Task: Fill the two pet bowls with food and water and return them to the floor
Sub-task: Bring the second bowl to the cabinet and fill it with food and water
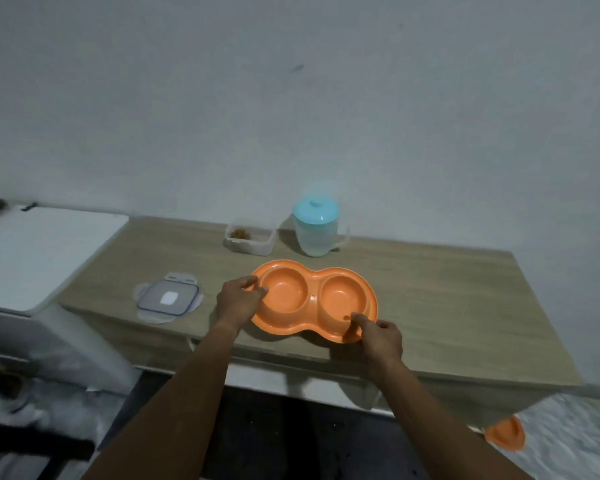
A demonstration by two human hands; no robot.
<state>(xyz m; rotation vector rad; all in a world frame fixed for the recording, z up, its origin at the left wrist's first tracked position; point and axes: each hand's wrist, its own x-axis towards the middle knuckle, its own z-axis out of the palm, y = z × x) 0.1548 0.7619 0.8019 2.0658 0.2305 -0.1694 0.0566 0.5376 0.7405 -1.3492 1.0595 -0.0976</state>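
Note:
An orange double pet bowl (314, 299) with two round, empty wells sits on the wooden table (447, 306). My left hand (238, 301) grips its left rim, fingers curled over the edge. My right hand (380, 336) pinches the near right rim, thumb on top. Behind the bowl stands an open clear food container (250, 240) with a little brown kibble in it. To its right stands a translucent water pitcher (315, 226) with a turquoise lid. The container's lid (168, 299) lies flat on the table at the left.
A white appliance top (42, 251) adjoins the table on the left. A grey wall runs right behind the table. Another orange object (504, 433) lies on the floor under the table's right corner. Dark floor shows below the near table edge.

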